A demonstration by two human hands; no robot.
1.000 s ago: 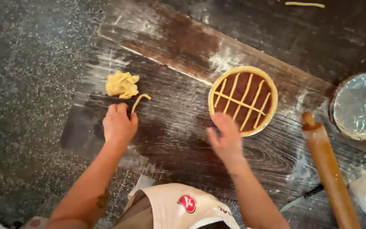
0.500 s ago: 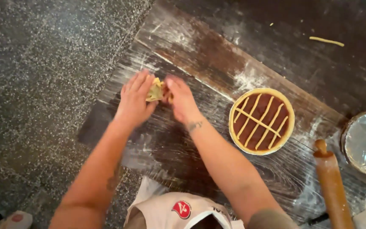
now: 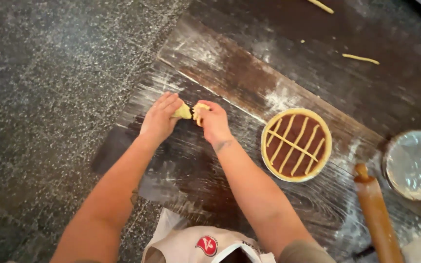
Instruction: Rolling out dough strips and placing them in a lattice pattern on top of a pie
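My left hand (image 3: 158,119) and my right hand (image 3: 214,122) meet over the floured dark wooden table (image 3: 230,78). Each grips a piece of pale yellow dough (image 3: 182,112), with a small gap showing between the two pieces. The hands hover just above the table's left part. To the right lies a round tart (image 3: 296,144) with dark filling and pale dough strips laid across it in a partial lattice.
A wooden rolling pin (image 3: 373,209) lies at the lower right. A round tin covered in foil (image 3: 414,163) sits at the right edge. Two thin dough strips (image 3: 360,59) lie on the far side. Speckled grey floor (image 3: 40,97) is to the left. A white apron (image 3: 200,241) hangs below.
Both hands left the table and the tart, came together at the dough lump on the left and picked it up. It now shows as two pieces between them.
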